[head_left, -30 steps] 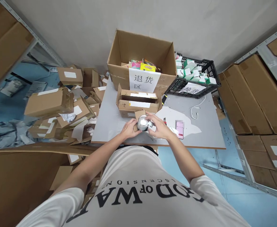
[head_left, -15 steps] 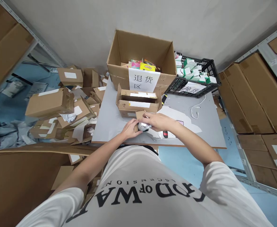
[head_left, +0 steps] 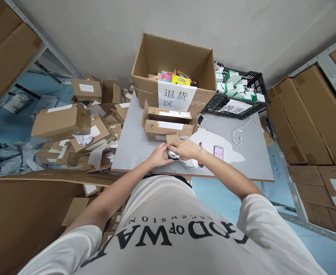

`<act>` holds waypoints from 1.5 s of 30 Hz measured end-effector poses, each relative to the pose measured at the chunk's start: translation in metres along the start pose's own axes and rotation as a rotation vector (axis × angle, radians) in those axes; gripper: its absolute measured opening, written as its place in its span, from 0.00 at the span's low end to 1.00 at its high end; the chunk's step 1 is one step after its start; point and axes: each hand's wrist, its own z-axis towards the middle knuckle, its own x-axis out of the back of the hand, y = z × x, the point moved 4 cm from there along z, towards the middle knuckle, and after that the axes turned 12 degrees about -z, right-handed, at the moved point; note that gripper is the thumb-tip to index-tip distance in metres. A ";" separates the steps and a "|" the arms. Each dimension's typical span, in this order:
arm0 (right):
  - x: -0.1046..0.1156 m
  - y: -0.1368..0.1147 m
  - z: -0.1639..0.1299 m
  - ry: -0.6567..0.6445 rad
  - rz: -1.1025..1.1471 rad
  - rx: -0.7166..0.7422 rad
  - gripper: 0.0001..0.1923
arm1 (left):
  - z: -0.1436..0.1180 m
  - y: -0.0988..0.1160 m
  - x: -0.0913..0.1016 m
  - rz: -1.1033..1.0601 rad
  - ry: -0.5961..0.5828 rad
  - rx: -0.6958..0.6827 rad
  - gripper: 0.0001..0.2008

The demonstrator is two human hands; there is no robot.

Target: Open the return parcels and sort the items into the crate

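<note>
Close to the table's front edge, my left hand is wrapped round the side of a small brown cardboard box, whose raised flap points away from me. A shiny silver rounded object shows at the box's opening; its exact kind cannot be made out. From the right, my right hand curls its fingers over this object. Both hands hide most of the box. Just beyond them stands an open carton with white labels and a slot-like gap along its top.
A large carton with a paper sign holds colourful packs. Beside it, a black crate contains green-and-white boxes. A phone, a red-and-black tool and a white cable lie at right. Discarded boxes pile up left.
My right hand has shifted slightly down and left, pressing lower over the silver object, which shows less. The phone has come out from behind my right forearm. My left hand stays about the same.
</note>
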 end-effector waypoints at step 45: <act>-0.105 -0.032 -0.026 0.623 1.017 -0.786 0.20 | -0.032 -0.007 -0.022 0.040 0.304 -0.012 0.24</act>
